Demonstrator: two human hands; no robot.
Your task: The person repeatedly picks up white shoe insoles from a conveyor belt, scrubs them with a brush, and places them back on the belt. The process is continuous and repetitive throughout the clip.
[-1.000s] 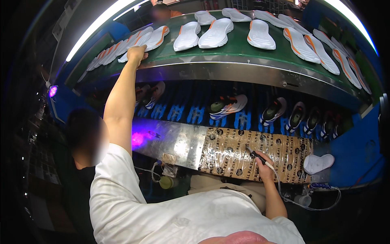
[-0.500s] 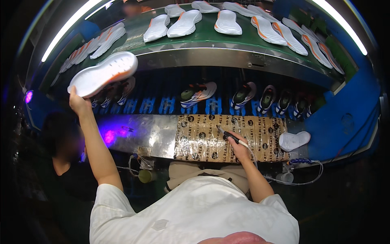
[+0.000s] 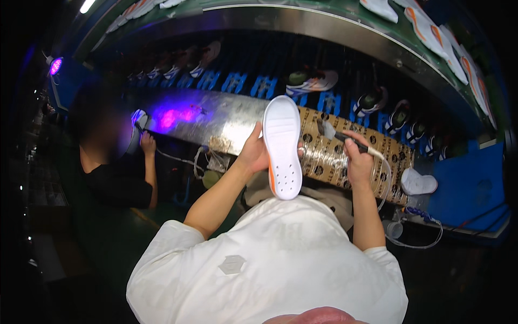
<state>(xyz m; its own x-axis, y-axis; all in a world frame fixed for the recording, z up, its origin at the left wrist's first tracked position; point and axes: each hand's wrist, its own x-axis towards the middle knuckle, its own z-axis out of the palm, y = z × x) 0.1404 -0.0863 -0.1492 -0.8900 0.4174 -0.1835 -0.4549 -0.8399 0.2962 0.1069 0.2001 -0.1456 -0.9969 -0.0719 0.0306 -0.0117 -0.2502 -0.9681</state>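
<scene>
My left hand [image 3: 253,154] grips a white shoe sole [image 3: 283,146] with an orange edge, held upright in front of my chest with its inner face toward me. My right hand [image 3: 357,161] holds a dark brush tool [image 3: 345,137] with a thin hose trailing from it. The brush tip sits just right of the sole, close to its upper part. Both hands hover over a patterned brown mat [image 3: 350,148] on the metal workbench [image 3: 216,116].
A co-worker in a black shirt [image 3: 116,178] sits at my left under a purple lamp [image 3: 55,66]. Finished shoes [image 3: 313,81] ride a lower belt; white soles [image 3: 426,24] lie on the green upper belt. Another white sole [image 3: 418,182] rests at the bench's right end.
My left hand took a sole from the upper belt at far left and brought it down before my chest. My right hand raised the brush toward it.
</scene>
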